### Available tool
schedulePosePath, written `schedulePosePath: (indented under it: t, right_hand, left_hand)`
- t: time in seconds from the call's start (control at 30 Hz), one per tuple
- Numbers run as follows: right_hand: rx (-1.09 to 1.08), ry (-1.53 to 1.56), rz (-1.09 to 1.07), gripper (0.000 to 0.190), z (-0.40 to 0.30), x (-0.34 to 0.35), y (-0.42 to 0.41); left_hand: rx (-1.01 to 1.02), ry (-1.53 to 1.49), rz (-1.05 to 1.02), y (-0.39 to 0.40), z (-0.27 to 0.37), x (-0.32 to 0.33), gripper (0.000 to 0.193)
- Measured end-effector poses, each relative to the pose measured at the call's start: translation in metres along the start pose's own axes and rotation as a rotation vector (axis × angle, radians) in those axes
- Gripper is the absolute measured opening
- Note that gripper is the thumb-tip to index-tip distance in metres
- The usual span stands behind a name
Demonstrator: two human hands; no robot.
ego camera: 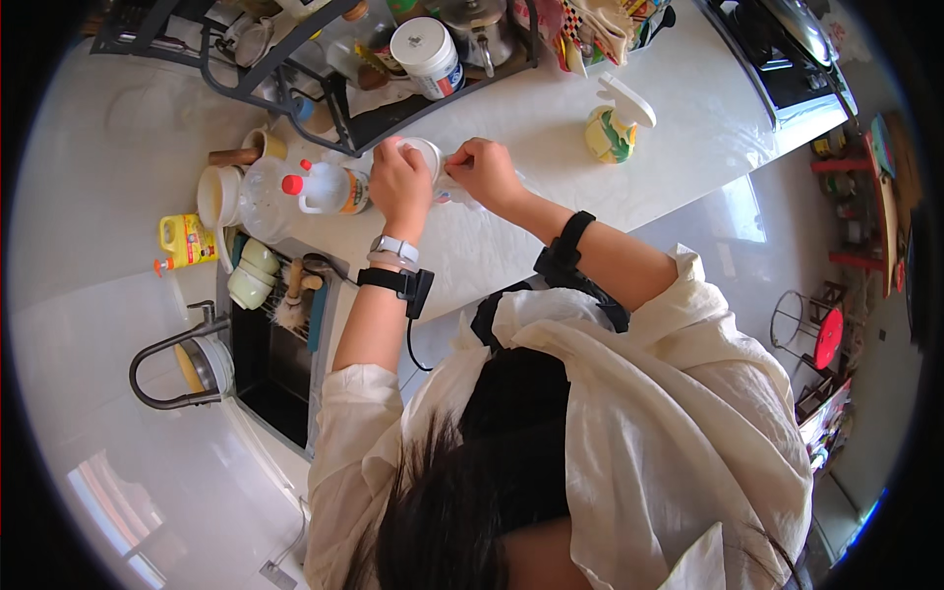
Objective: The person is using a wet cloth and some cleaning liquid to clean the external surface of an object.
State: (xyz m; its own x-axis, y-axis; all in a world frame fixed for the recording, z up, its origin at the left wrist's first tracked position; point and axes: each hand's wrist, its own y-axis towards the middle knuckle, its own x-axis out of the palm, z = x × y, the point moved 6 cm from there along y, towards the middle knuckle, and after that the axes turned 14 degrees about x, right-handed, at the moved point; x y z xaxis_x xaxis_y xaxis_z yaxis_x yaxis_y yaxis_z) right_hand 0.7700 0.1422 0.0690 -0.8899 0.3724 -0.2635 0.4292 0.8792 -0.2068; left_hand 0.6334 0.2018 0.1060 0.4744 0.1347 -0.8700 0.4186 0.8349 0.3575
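My left hand [402, 181] is closed around the side of a white round-lidded tub [425, 153] on the countertop. Just right of the tub, my right hand [487, 173] has its thumb and fingertips pinched together at crumpled clear plastic film [468, 198]. The film spreads beneath that hand, against the tub; its exact grip point is too small to make out. Close to the left of my left hand stands a clear plastic jug with a red cap [324, 190] and an orange label. Most of the tub's body is hidden by my fingers.
A dark metal rack [354, 140] holding jars overhangs the counter's back. Farther right stands a yellow spray bottle [612, 133], with a stove [782, 66] beyond. On the left are a sink [269, 398], stacked green bowls [254, 273], a faucet [177, 398] and a yellow detergent bottle [188, 240].
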Motion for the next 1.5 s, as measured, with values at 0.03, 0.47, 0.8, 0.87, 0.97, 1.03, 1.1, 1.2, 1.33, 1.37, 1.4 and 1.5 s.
schedulePosePath:
  t: [0.03, 0.47, 0.8, 0.87, 0.97, 1.03, 1.1, 1.2, 1.33, 1.37, 1.4, 1.5]
  right_hand:
    - [-0.001, 0.003, 0.002, 0.007, 0.001, 0.001, -0.001]
    - [0.042, 0.016, -0.034, 0.009, 0.001, 0.010, -0.010]
    - [0.015, -0.220, -0.236, 0.012, 0.023, 0.004, -0.002]
    - [0.080, -0.167, -0.232, 0.013, 0.036, -0.008, 0.006]
    - [0.218, -0.069, -0.208, 0.016, 0.045, -0.032, 0.019]
    - [0.322, 0.059, -0.237, 0.014, 0.048, -0.036, 0.018]
    - [0.336, 0.156, -0.259, 0.013, 0.045, -0.040, 0.021]
    - [0.350, 0.280, -0.279, 0.011, 0.044, -0.044, 0.025]
    - [0.388, 0.379, -0.284, 0.012, 0.048, -0.054, 0.024]
    - [0.385, 0.374, -0.280, 0.012, 0.051, -0.057, 0.025]
    - [0.452, 0.429, -0.287, 0.013, 0.056, -0.059, 0.025]
    - [0.529, 0.552, -0.288, 0.016, 0.051, -0.061, 0.018]
  left_hand:
    - [-0.018, -0.001, -0.007, 0.000, -0.001, 0.000, 0.027]
    - [-0.101, 0.100, -0.020, 0.002, -0.001, -0.003, 0.027]
    - [-0.080, 0.149, -0.293, 0.008, -0.007, -0.002, 0.041]
    - [0.226, 0.006, -0.152, 0.008, 0.000, -0.009, 0.049]
    - [0.532, -0.088, -0.227, 0.010, 0.013, -0.013, 0.054]
    - [0.608, -0.154, -0.247, 0.007, 0.015, -0.017, 0.051]
    - [0.547, -0.113, -0.325, 0.007, 0.013, -0.010, 0.048]
    - [0.341, 0.067, -0.184, 0.005, 0.011, -0.001, 0.046]
    - [0.284, 0.306, -0.080, 0.004, 0.025, -0.004, 0.049]
    - [0.362, 0.303, -0.013, 0.002, 0.035, -0.011, 0.049]
    - [0.440, 0.304, 0.057, -0.002, 0.046, -0.022, 0.048]
    - [0.633, -0.219, 0.070, -0.023, 0.068, -0.028, 0.047]
